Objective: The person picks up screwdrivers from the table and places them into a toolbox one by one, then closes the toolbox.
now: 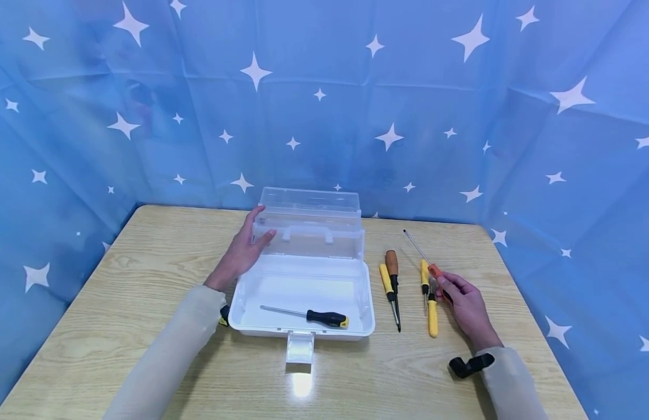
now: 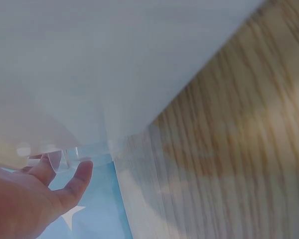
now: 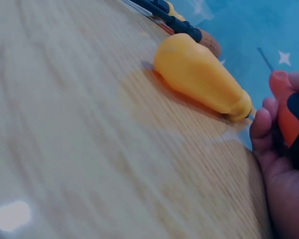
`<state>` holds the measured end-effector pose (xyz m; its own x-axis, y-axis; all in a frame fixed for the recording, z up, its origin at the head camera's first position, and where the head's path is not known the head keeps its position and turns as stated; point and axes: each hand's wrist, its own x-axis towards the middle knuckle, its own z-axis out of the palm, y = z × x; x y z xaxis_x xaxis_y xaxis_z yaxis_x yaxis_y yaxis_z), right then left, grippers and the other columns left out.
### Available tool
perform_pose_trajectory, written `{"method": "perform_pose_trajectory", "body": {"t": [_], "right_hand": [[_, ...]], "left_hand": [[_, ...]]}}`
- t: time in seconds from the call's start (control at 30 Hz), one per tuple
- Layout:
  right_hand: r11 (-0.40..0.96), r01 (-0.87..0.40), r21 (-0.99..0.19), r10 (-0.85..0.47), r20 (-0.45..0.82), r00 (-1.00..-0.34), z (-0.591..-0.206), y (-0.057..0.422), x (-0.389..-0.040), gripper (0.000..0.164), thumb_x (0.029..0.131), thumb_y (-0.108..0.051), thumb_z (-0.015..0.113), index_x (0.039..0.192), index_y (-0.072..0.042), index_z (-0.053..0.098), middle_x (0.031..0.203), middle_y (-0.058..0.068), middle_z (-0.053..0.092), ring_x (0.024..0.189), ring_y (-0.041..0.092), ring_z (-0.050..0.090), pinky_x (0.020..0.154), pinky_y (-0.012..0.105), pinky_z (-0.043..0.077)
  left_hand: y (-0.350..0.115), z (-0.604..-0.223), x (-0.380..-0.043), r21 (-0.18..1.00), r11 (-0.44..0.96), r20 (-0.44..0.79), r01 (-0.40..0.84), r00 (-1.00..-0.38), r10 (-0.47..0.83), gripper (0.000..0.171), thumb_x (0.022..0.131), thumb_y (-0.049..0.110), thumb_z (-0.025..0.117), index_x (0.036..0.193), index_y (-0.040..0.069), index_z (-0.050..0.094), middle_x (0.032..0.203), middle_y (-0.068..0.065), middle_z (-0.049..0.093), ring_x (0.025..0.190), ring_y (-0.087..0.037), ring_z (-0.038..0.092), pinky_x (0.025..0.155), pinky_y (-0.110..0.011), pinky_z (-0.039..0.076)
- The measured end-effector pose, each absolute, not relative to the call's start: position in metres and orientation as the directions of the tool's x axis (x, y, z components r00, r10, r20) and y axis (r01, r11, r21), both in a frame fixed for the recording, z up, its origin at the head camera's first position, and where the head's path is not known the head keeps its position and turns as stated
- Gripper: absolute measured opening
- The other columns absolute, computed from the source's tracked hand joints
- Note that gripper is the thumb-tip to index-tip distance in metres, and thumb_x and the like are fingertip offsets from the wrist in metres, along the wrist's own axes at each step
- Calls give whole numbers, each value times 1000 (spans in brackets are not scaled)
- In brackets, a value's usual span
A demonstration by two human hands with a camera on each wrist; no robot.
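Bench (image 1: 146, 326): pale wood-grain laminate, smooth, semi-gloss; a bright lamp glare shows just in front of the box latch

Box (image 1: 303, 291): clear to milky plastic, glossy, lid transparent

Screwdriver inside the box (image 1: 308, 315): bare metal shaft, black matt-looking grip with yellow end

Right of the box: brown handle (image 1: 391, 262), wood-like with a polished look; yellow handles (image 1: 432, 318), smooth shiny plastic

Right hand (image 1: 468, 309) grips an orange-and-black handled screwdriver (image 1: 434, 272), thin bright metal shaft

Behind the box: blue backdrop (image 1: 324, 105) with white stars, creased and faintly sheeny, like thin plastic sheeting

Sleeves (image 1: 167, 356): cream cloth, matt
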<state>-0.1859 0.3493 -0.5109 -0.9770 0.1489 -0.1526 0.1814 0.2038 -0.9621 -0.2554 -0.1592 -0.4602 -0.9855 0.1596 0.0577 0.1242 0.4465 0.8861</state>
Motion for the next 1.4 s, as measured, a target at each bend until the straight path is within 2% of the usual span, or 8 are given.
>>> {"method": "perform_pose_trajectory", "body": {"t": [0.13, 0.33, 0.5, 0.8, 1.23, 1.4], "right_hand": [[252, 177, -952, 154, -141, -978, -512, 348, -185, 56, 98, -42, 60, 137, -3, 57, 98, -13, 67, 82, 1, 64, 74, 15, 53], [247, 142, -958, 139, -110, -984, -516, 348, -183, 53, 99, -41, 57, 136, -3, 56, 101, -10, 66, 83, 2, 62, 74, 15, 53], [195, 103, -975, 122, -80, -989, -518, 348, -182, 51, 100, -37, 58, 135, 0, 56, 100, -5, 67, 82, 5, 62, 73, 17, 54], [123, 91, -988, 107, -78, -991, -515, 347, -182, 48, 100, -35, 59, 132, 1, 58, 99, -3, 70, 81, 6, 62, 71, 18, 54], [41, 115, -993, 111, -110, -988, -504, 343, -184, 39, 98, -33, 62, 128, -8, 61, 98, -6, 68, 80, 8, 61, 71, 21, 54], [92, 131, -987, 109, -121, -987, -496, 341, -183, 41, 99, -35, 60, 130, -9, 59, 101, -5, 67, 81, 9, 60, 72, 21, 52]], "left_hand": [[-159, -461, -256, 889, 441, 55, 121, -986, 160, 73, 99, 57, 48, 158, 36, 10, 166, -6, 11, 150, -38, 19, 116, -64, 22], [-160, -463, -255, 892, 436, 54, 120, -985, 161, 72, 100, 55, 48, 158, 37, 10, 167, -5, 9, 150, -37, 18, 116, -64, 21], [-159, -464, -255, 892, 437, 46, 113, -986, 161, 72, 100, 55, 48, 158, 37, 10, 167, -4, 8, 151, -36, 16, 116, -64, 20], [-159, -462, -254, 887, 445, 55, 124, -985, 165, 70, 102, 49, 49, 158, 36, 9, 167, -3, 6, 151, -36, 13, 116, -65, 19], [-159, -460, -255, 895, 431, 52, 116, -986, 158, 70, 101, 51, 49, 158, 37, 10, 167, -5, 10, 150, -37, 18, 115, -65, 22], [-160, -460, -255, 895, 429, 57, 121, -986, 158, 70, 101, 51, 49, 158, 36, 11, 167, -5, 9, 150, -37, 17, 115, -65, 22]]}}
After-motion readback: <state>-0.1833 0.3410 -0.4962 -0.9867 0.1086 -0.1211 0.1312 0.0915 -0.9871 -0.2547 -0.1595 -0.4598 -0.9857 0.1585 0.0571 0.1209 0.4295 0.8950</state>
